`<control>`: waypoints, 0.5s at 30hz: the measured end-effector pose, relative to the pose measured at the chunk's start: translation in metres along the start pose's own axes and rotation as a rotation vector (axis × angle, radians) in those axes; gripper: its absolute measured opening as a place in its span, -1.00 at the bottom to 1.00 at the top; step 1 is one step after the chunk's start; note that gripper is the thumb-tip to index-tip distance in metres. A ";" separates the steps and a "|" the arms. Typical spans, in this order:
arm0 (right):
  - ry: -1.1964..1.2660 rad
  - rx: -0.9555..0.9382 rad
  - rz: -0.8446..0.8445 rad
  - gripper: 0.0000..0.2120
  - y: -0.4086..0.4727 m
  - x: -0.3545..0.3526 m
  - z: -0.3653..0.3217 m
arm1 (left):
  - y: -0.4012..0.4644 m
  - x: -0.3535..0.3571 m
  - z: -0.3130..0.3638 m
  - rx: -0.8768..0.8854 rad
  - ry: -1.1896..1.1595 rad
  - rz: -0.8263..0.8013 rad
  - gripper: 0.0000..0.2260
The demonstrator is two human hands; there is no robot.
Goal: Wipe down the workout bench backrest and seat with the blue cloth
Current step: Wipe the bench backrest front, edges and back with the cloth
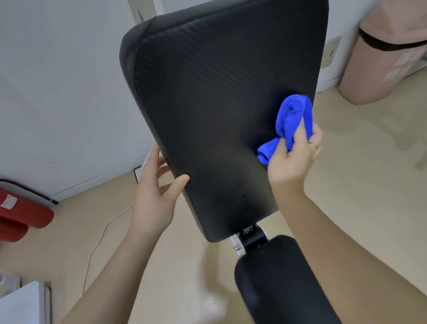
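Blue cloth [290, 123]: bunched at the backrest [227, 101] right edge, right of frame centre.
Right hand [293, 156]: fingers curled tight around the cloth.
Left hand [157, 192]: holds the backrest's left edge.

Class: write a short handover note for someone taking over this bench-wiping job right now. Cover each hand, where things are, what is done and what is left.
Left hand: grips the left edge of the raised black padded backrest, steadying it.
Right hand: holds the bunched bright blue cloth against the backrest's lower right area.
The black padded seat lies below the backrest, with no hand or cloth on it.
Done: cannot tell how much of the backrest has been wiped.
Left: finish the backrest, then wipe the seat.
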State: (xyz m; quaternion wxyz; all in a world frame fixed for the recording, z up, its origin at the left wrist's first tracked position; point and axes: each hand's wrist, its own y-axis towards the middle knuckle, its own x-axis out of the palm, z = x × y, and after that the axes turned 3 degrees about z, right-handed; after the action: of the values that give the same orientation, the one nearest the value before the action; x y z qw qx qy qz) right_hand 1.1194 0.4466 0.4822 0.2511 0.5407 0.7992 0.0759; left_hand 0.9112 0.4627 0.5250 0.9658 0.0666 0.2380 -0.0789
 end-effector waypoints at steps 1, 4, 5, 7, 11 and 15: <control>0.022 0.098 0.027 -0.49 -0.008 0.007 -0.006 | 0.000 0.000 0.000 0.004 0.005 0.003 -0.44; -0.025 0.018 0.017 -0.50 -0.050 0.016 -0.008 | 0.001 -0.002 -0.005 -0.007 -0.014 -0.007 -0.44; -0.082 -0.081 -0.035 -0.50 -0.069 0.016 -0.003 | 0.003 -0.003 -0.007 -0.015 -0.029 -0.009 -0.45; -0.202 -0.261 -0.206 -0.41 -0.109 0.014 0.008 | 0.006 -0.005 -0.013 -0.032 -0.058 -0.012 -0.48; -0.319 -0.459 -0.438 -0.20 -0.143 0.003 0.029 | 0.001 0.004 -0.029 -0.113 -0.082 0.017 -0.53; -0.241 -0.424 -0.406 -0.45 -0.087 -0.010 0.031 | -0.011 0.017 -0.043 -0.110 -0.059 -0.041 -0.45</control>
State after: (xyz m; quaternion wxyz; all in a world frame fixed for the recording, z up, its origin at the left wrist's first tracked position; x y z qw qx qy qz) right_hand 1.0653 0.3980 0.4240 0.4612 0.3108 0.8218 0.1244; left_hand 0.9045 0.4569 0.4781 0.9727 0.0059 0.2149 -0.0876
